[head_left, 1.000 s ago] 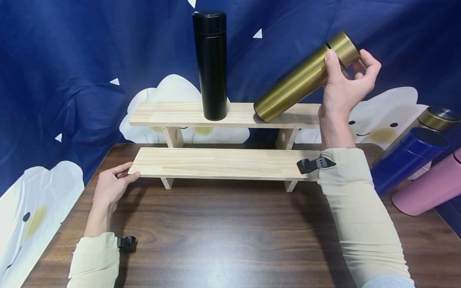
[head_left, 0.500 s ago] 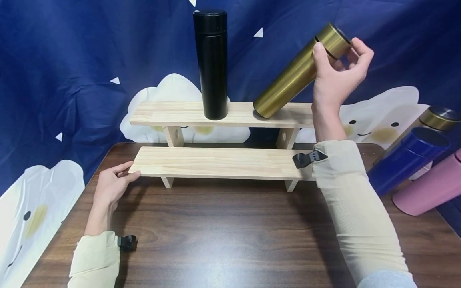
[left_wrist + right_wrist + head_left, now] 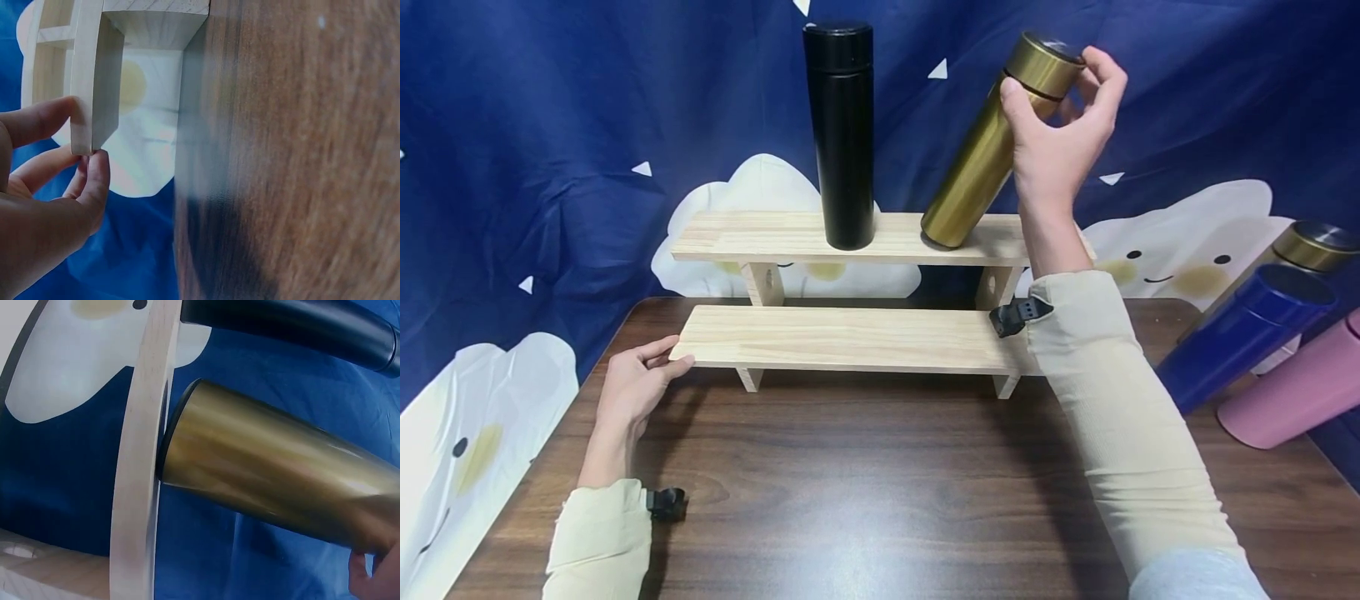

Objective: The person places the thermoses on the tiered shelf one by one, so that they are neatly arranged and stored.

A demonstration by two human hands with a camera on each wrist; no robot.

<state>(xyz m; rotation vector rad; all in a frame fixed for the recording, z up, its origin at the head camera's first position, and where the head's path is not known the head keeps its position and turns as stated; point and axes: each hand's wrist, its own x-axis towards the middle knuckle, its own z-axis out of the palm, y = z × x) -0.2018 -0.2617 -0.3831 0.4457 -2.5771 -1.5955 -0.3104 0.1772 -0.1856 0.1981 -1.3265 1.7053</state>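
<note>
My right hand point(image 3: 1063, 137) grips a gold thermos bottle point(image 3: 973, 171) near its lid, thumb on the near side and fingers behind. The bottle leans to the right, its dark base edge at the upper board point(image 3: 745, 233) of a two-step wooden rack. In the right wrist view the gold bottle point(image 3: 281, 469) tilts against the board point(image 3: 134, 456). Upright to its left on the same board stands a black thermos bottle point(image 3: 842, 142). My left hand point(image 3: 632, 383) pinches the left end of the lower board point(image 3: 850, 337); the left wrist view shows thumb and fingers around that board end point(image 3: 83, 119).
At the table's right side a blue bottle point(image 3: 1240, 333), a pink bottle point(image 3: 1292, 387) and another gold-lidded bottle point(image 3: 1311, 246) stand close together. The rack is on a brown wooden table point(image 3: 850, 483). Behind hangs a blue curtain point(image 3: 587, 100) with white cloud shapes.
My right hand has moved left and up, swinging the gold bottle's lid end upward so it leans less. Its base stays near the same spot. My left hand keeps its place on the lower board.
</note>
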